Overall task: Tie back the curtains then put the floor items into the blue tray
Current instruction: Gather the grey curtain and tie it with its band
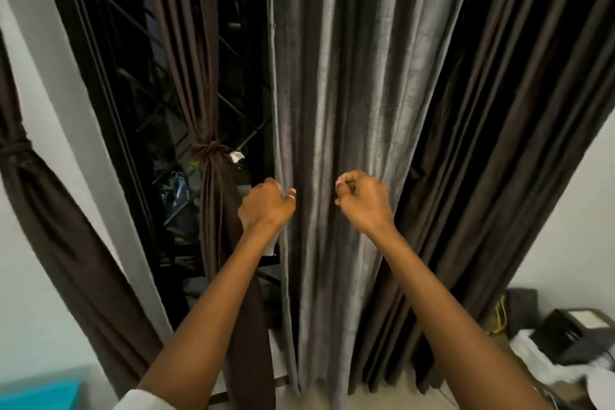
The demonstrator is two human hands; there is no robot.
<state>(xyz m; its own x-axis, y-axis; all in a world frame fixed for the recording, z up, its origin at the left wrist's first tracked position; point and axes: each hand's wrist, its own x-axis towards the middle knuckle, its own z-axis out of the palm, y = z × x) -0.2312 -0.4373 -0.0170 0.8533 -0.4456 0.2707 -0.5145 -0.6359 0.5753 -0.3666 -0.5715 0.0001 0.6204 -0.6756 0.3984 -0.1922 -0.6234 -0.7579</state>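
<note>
Both hands are raised to the grey curtain [332, 76], which hangs loose and untied in long upright folds with a soft sheen. The left hand [266, 206] has its fingers curled round the curtain's left edge, a ring showing on one finger. The right hand [364, 201] is level with it and a little apart, with its fingers and thumb bunched on a fold of the same cloth. A narrow strip of grey lies between the two grips. Below them the cloth falls straight to the floor.

Just left of the left hand hangs a brown curtain [209, 93], already gathered into a slim column and bound by a knotted tie [208, 149] slightly above the grip. Behind it the window grille [159, 83] shows dark. Further left, past a strip of wall, a second brown curtain [50, 226] is also tied back. To the right of the right hand a dark curtain [499, 110] spreads in deep pleats, untied.

The tray [40, 393] lies well below and left of the grips, at the frame's corner. A black box [572, 333] is low to the right.
</note>
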